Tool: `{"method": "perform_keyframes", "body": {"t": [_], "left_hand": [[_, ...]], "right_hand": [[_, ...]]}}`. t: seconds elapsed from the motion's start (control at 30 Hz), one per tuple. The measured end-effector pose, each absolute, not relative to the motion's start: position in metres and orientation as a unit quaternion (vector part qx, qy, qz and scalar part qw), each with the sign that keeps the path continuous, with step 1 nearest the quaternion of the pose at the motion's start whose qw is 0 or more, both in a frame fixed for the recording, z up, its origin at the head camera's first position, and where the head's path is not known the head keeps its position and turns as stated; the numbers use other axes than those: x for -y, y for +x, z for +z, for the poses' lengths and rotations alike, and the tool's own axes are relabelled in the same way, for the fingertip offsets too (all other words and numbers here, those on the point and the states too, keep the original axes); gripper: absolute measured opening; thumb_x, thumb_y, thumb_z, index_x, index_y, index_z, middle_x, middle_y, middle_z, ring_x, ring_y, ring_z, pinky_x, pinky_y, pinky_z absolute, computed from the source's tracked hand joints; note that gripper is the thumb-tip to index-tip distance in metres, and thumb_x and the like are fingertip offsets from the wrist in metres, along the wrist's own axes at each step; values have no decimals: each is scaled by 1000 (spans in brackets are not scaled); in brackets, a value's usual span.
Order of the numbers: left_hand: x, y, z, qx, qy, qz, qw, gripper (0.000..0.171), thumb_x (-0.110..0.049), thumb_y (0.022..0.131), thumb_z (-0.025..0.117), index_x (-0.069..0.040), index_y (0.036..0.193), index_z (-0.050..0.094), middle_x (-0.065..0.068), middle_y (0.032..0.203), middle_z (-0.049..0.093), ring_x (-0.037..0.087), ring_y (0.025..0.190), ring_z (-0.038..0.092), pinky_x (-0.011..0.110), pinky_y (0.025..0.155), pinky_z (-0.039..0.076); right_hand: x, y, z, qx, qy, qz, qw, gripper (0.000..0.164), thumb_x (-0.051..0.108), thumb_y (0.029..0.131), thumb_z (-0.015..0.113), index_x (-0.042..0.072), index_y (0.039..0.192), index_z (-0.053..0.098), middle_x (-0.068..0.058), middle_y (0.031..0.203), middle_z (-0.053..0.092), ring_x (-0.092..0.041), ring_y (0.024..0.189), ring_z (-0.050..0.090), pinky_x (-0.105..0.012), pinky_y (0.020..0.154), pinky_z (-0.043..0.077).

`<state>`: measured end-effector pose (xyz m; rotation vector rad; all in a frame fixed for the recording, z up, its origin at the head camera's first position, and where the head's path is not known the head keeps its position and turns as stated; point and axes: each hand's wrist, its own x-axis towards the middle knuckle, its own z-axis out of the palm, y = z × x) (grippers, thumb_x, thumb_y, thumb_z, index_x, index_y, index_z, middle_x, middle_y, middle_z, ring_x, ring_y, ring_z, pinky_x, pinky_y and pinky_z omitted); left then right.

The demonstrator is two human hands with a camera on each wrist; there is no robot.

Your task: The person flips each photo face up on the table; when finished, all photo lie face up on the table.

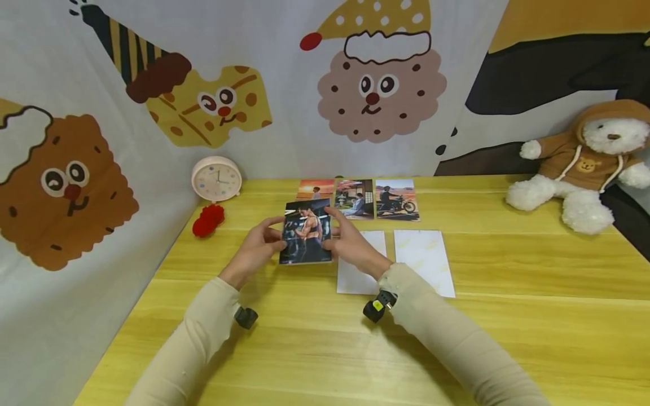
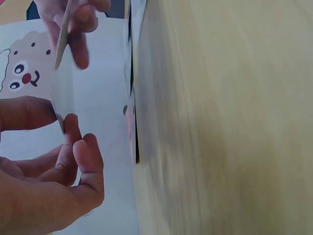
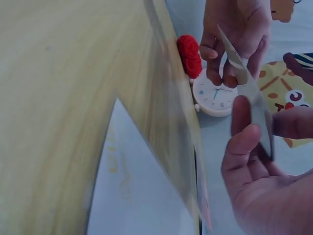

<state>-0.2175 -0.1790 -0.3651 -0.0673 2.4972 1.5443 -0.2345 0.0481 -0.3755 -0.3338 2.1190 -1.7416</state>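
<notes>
Both hands hold one photo card (image 1: 307, 237) above the table, its picture of a muscular figure in a dark gym facing the head camera. My left hand (image 1: 257, 249) pinches the left edge between thumb and fingers. On the opposite edge, my right hand (image 1: 354, 245) has its thumb on the front and fingers partly hidden behind. The left wrist view shows the card (image 2: 59, 93) nearly edge-on and clear of the tabletop. Behind it lie a sunset card (image 1: 316, 189), partly covered, a garden card (image 1: 355, 197) and a motorcycle card (image 1: 397, 200).
Two cards lie white side up: one (image 1: 351, 280) partly under the right forearm, another (image 1: 424, 263) to its right. A pink clock (image 1: 216, 179) and a red fuzzy object (image 1: 208, 220) stand at the back left. A teddy bear (image 1: 584, 163) sits at the back right.
</notes>
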Motion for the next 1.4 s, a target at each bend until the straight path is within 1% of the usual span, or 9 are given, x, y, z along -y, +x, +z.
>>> {"method": "perform_keyframes", "body": {"t": [0.17, 0.5, 0.67, 0.83, 1.0, 1.1, 1.17, 1.23, 1.4], "left_hand": [[182, -222, -367, -866, -5, 492, 95, 62, 3, 95, 59, -6, 153, 38, 21, 120, 61, 22, 100, 59, 28, 85, 52], [187, -231, -370, -921, -5, 369, 124, 61, -2, 91, 68, -7, 147, 46, 16, 111, 65, 21, 89, 60, 25, 71, 49], [189, -235, -373, -948, 19, 294, 124, 58, -5, 87, 74, -2, 141, 53, 13, 100, 67, 20, 80, 59, 26, 68, 48], [188, -239, -374, -962, 32, 239, 129, 58, -8, 86, 76, 0, 139, 54, 13, 100, 70, 21, 83, 61, 33, 77, 51], [182, -242, -368, -974, 43, 174, 137, 57, -12, 86, 76, 0, 138, 56, 16, 109, 70, 26, 93, 63, 41, 87, 52], [178, -243, -364, -979, 46, 140, 140, 57, -15, 85, 77, -1, 137, 57, 16, 113, 70, 29, 101, 62, 45, 93, 51], [176, -243, -362, -981, 48, 121, 141, 57, -17, 85, 78, -2, 137, 58, 16, 116, 70, 31, 106, 62, 47, 97, 50], [175, -243, -361, -983, 54, 101, 141, 57, -18, 85, 78, -2, 136, 59, 18, 120, 70, 34, 111, 62, 49, 100, 49], [172, -242, -366, -987, 71, 57, 131, 46, -21, 83, 77, 0, 123, 66, 20, 119, 71, 37, 108, 66, 50, 96, 53]], "right_hand": [[-44, -236, -383, -810, -138, -538, 187, 85, 6, 93, 65, 22, 161, 16, -1, 68, 52, -23, 53, 55, -31, 57, 45], [-35, -238, -392, -882, -148, -410, 178, 89, 18, 91, 74, 12, 161, 19, -7, 71, 65, -18, 55, 57, -31, 56, 45], [-27, -240, -394, -912, -159, -341, 161, 88, 21, 90, 75, 8, 160, 24, -20, 112, 72, -33, 100, 69, -42, 84, 56], [-17, -240, -390, -936, -169, -266, 158, 83, 24, 90, 74, 4, 158, 29, -19, 147, 56, -36, 135, 54, -42, 97, 51], [-12, -239, -385, -949, -176, -214, 151, 67, 23, 88, 73, 2, 147, 48, -17, 147, 56, -33, 117, 64, -37, 77, 51], [-12, -238, -383, -950, -186, -203, 145, 30, 19, 86, 73, 3, 112, 70, -14, 129, 66, -28, 92, 65, -34, 66, 47], [-12, -238, -383, -950, -195, -199, 142, 10, 17, 86, 72, 9, 80, 69, -10, 104, 68, -23, 74, 56, -32, 59, 43], [-12, -238, -382, -950, -203, -191, 142, 28, 16, 86, 71, 14, 62, 58, -5, 80, 61, -20, 67, 47, -31, 56, 39], [-13, -238, -381, -951, -209, -176, 146, 37, 21, 88, 72, 18, 56, 55, 0, 70, 58, -20, 71, 48, -31, 61, 39]]}}
